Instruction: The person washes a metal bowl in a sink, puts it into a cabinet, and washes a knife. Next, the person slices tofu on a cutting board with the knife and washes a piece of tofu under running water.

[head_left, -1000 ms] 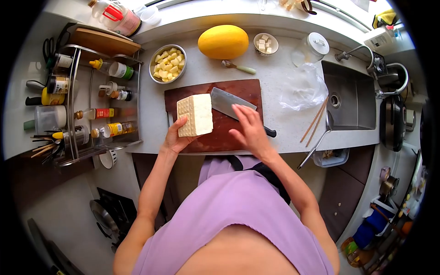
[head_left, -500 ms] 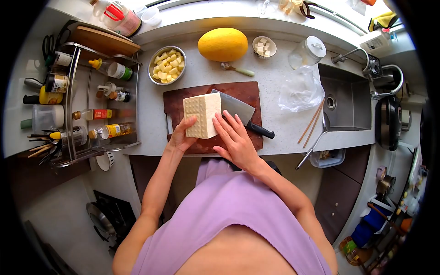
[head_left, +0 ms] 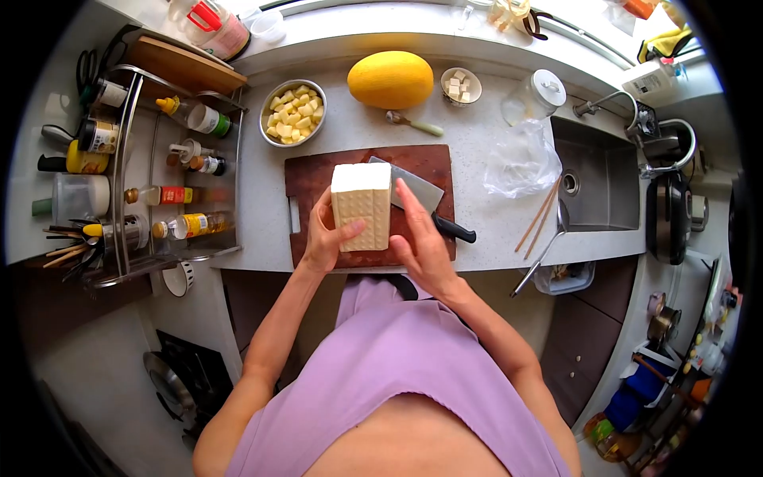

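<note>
A white block with a dimpled face, like tofu (head_left: 362, 208), is gripped by my left hand (head_left: 324, 238), the thumb across its front. My right hand (head_left: 425, 250) is at the block's right side, fingers extended and slightly apart from it. Under the block lies a reddish-brown cutting board (head_left: 310, 171). A cleaver rests on the board behind my right hand, its blade (head_left: 421, 188) partly hidden and its black handle (head_left: 455, 229) pointing right.
Behind the board are a bowl of yellow chunks (head_left: 292, 114), a yellow melon (head_left: 390, 79), a spoon (head_left: 414, 123) and a small bowl of white cubes (head_left: 461, 86). A plastic bag (head_left: 522, 159), chopsticks (head_left: 538, 220), a ladle (head_left: 540, 260) and the sink (head_left: 596, 175) are right; a bottle rack (head_left: 121, 175) is left.
The block has turned so its dimpled face points toward me, and it has shifted slightly right. My right hand has come off its side.
</note>
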Demonstrator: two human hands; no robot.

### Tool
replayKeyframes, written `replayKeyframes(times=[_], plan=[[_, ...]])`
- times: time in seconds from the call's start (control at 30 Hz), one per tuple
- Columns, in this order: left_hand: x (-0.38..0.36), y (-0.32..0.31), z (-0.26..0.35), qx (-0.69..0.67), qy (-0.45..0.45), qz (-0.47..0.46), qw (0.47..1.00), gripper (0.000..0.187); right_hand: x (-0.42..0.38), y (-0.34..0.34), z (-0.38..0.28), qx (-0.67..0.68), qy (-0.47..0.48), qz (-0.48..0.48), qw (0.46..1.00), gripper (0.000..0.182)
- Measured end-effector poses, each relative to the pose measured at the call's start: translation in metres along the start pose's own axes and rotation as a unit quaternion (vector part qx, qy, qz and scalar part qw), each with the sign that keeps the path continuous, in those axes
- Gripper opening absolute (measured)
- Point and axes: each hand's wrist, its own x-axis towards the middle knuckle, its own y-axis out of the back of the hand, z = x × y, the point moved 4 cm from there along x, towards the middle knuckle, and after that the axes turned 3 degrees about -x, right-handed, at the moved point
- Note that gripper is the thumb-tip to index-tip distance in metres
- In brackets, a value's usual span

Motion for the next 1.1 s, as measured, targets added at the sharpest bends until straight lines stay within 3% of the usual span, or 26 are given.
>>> replayKeyframes(times=[0.13,0.2,0.33,0.4,0.47,0.53,0.63,0.73,0.87,0.97,1.03,1.1], plan=[[-0.001,-0.009,0.008,0.072,-0.100,0.015,0.992,0.070,0.011,-0.016,-0.015,0.086,-0.020,0.052,0.995,0.065],[-0.003,-0.010,0.015,0.167,-0.183,0.042,0.968,0.074,0.012,-0.017,-0.014,0.164,-0.084,0.055,0.981,0.063],[-0.009,-0.015,0.024,0.247,-0.250,0.063,0.934,0.074,0.016,-0.013,-0.016,0.225,-0.097,0.074,0.967,0.060],[-0.012,-0.009,0.019,0.357,-0.310,0.061,0.879,0.074,0.024,-0.003,-0.020,0.283,-0.173,0.082,0.940,0.056],[-0.013,-0.016,0.025,0.359,-0.330,0.040,0.872,0.074,0.029,0.000,-0.018,0.263,-0.178,0.095,0.943,0.050],[-0.014,-0.025,0.031,0.413,-0.402,-0.006,0.817,0.074,0.031,0.000,-0.016,0.293,-0.182,0.096,0.934,0.045],[-0.015,-0.026,0.032,0.406,-0.440,-0.018,0.801,0.072,0.031,0.003,-0.007,0.354,-0.225,0.094,0.903,0.046],[-0.016,-0.024,0.031,0.414,-0.433,-0.006,0.801,0.073,0.031,0.001,-0.007,0.383,-0.243,0.085,0.887,0.044],[-0.015,-0.018,0.027,0.412,-0.421,0.001,0.808,0.075,0.034,0.003,-0.015,0.352,-0.222,0.072,0.906,0.037],[-0.019,-0.017,0.024,0.403,-0.373,0.004,0.836,0.077,0.034,0.009,-0.003,0.365,-0.237,0.066,0.898,0.034],[-0.016,-0.011,0.018,0.297,-0.259,0.047,0.918,0.079,0.038,0.019,-0.009,0.398,-0.246,0.109,0.877,0.027],[-0.014,-0.007,0.014,0.254,-0.224,0.043,0.940,0.080,0.027,0.026,0.017,0.336,-0.241,0.115,0.903,0.026]])
